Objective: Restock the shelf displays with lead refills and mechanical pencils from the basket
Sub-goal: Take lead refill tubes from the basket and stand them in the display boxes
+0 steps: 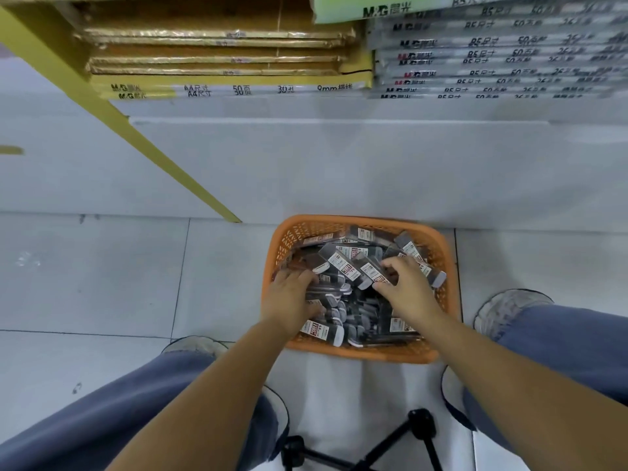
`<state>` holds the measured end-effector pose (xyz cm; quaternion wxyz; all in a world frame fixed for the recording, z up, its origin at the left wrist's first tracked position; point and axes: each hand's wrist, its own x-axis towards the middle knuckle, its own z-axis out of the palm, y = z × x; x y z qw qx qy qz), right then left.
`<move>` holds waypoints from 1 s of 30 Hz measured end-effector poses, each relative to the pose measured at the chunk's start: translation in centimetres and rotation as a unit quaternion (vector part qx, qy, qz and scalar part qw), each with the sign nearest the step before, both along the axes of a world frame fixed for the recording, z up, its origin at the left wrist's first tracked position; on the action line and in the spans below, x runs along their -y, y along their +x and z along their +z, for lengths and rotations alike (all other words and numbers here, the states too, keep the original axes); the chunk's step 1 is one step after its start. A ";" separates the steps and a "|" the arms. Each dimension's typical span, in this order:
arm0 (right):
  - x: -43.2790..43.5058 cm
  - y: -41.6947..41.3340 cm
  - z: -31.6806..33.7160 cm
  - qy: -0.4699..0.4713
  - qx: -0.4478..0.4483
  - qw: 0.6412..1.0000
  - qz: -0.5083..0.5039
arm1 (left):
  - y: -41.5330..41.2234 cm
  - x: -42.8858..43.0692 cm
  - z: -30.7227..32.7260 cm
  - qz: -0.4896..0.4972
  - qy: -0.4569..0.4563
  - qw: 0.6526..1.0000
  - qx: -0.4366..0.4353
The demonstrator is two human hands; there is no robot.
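Both arms reach down into the orange basket point(360, 353) at lower centre, the left hand point(292, 297) lying flat and open on the lead refill boxes point(343, 263), the right hand point(406, 287) pinching one box point(368, 271).

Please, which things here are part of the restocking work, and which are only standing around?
Part of the job:
- orange basket on the floor
- small packs heaped inside it
- left hand and right hand, both reaching into the heap

Only around:
- paper pads stacked on the low shelf
- gold-wrapped packs beside them
- black stand legs near the feet
- shoes
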<state>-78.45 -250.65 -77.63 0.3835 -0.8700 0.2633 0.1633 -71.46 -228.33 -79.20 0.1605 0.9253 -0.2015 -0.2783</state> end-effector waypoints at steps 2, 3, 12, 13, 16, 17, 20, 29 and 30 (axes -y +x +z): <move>0.2 0.0 0.2 0.005 -0.002 1.000 -0.003 | 0.1 0.2 0.0 0.006 -0.006 1.000 -0.026; 0.3 0.0 0.2 0.009 -0.001 1.000 -0.006 | 0.1 0.3 0.0 0.001 -0.002 0.999 -0.035; 0.2 0.0 0.6 0.048 -0.012 0.998 -0.051 | 1.4 0.7 -0.4 -0.034 0.020 0.994 -0.101; 0.0 0.1 0.6 0.064 -0.015 0.996 -0.066 | 1.5 0.7 -0.4 -0.034 0.016 0.994 -0.105; -0.2 0.6 0.8 0.121 -0.017 0.989 -0.081 | 1.4 0.7 0.0 -0.031 0.004 0.993 -0.117; -0.1 0.8 1.0 0.136 -0.012 0.988 -0.078 | 1.3 0.6 0.2 -0.024 -0.010 0.991 -0.129; 0.1 1.3 1.8 0.178 0.003 0.981 -0.082 | 1.3 0.1 1.3 0.052 -0.089 0.977 -0.186; 1.2 3.2 10.1 0.300 0.014 0.954 -0.017 | 2.8 0.6 9.9 0.249 -0.367 0.829 -0.341; 1.4 3.3 11.5 0.279 0.019 0.960 0.008 | 3.0 0.5 11.1 0.245 -0.379 0.825 -0.341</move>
